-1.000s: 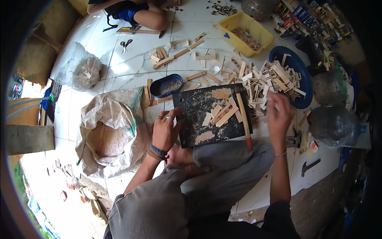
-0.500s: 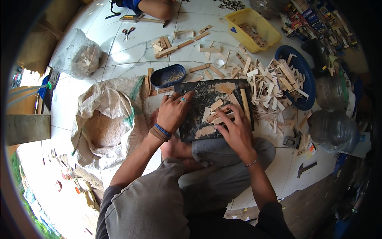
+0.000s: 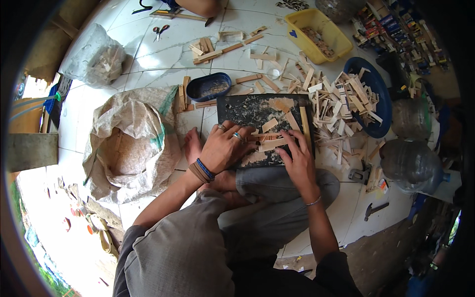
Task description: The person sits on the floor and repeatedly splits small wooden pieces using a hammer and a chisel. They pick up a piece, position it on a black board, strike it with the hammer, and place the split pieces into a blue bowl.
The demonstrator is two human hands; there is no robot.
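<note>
A black board (image 3: 232, 106) lies across my lap, scuffed and smeared with tan residue. Small pale wooden strips (image 3: 273, 144) lie together on it, one showing reddish-brown marks. My left hand (image 3: 225, 148), with rings and wristbands, has its fingers curled at the strips' left end; its fingertips are partly hidden. At the other end, my right hand (image 3: 300, 163) pinches the strips between thumb and fingers. Loose wood pieces (image 3: 270, 124) rest just beyond them on the board. Along the board's right edge lies a hammer with a wooden handle (image 3: 305, 126).
Right of the board, a heap of wooden strips (image 3: 336, 106) spills from a blue basin (image 3: 383, 96). A blue oval tray (image 3: 198, 98) sits beyond the board; an open woven sack (image 3: 94, 163) stands left. Farther off are a yellow tub (image 3: 297, 37), scissors (image 3: 159, 32) and another person's leg (image 3: 200, 7).
My left hand has come right and nearer, from the board's left side to the strips. My right hand stays at the strips, which now lie closer together.
</note>
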